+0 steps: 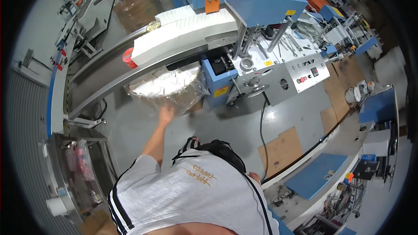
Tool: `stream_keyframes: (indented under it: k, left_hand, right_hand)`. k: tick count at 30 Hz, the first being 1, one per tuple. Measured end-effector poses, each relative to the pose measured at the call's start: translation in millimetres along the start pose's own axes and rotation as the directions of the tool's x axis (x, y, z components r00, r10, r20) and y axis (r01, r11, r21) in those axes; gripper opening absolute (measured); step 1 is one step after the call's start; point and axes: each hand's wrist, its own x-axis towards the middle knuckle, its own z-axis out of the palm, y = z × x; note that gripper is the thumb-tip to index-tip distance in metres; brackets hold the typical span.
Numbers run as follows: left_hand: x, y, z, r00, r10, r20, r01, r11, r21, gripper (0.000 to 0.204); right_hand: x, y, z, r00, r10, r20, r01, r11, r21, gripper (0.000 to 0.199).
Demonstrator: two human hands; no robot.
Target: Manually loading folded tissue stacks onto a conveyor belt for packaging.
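My left arm stretches forward, and my left hand (166,114) is at the near side of a round bin lined with clear plastic (191,98). Pale, shiny material (161,82) fills the bin's top. The fingers of that hand blur into the plastic, so whether they grip it cannot be made out. My right hand (255,176) hangs low beside my body, mostly hidden by my shirt, its fingers barely showing. Above the bin, a long row of stacked white sheets (183,39) lies on a metal conveyor track (117,78), with a red block (129,57) at its near end.
A blue machine (265,0) with a control panel (309,75) stands ahead to the right, tools on its top. A black cable (262,135) and cardboard sheets (282,148) lie on the grey floor. A metal cart (56,165) is at left; another machine with a blue panel (315,176) at right.
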Motion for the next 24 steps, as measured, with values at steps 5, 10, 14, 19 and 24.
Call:
stream_keyframes:
  k: [5,10,14,19,24]
  left_hand:
    - [-151.8,-47.9,124.5,0.655,-0.401,0.641,0.313,0.915,0.253,0.049]
    - [-125.5,-6.4,82.1,0.678,-0.507,0.531,0.456,0.858,0.238,0.032]
    - [-129.9,-59.6,94.0,0.710,-0.002,0.704,-0.427,0.793,0.434,0.024]
    - [-112.5,-73.3,120.6,0.678,0.153,0.719,-0.173,0.984,-0.046,0.023]
    - [-76.5,-36.8,140.2,0.636,-0.075,0.768,0.589,0.690,-0.420,0.026]
  right_hand:
    - [27.3,-13.6,-21.1,0.988,-0.070,0.137,0.093,0.982,-0.167,0.014]
    - [109.9,-1.2,-8.5,0.902,-0.181,0.391,0.385,0.747,-0.542,0.018]
    - [156.8,-32.5,46.1,0.839,-0.230,0.492,0.535,0.505,-0.677,0.022]
    - [99.4,-139.6,106.4,0.960,-0.172,0.222,0.266,0.812,-0.519,0.032]
    - [107.1,-178.1,98.1,0.944,-0.219,0.248,0.316,0.816,-0.484,0.029]
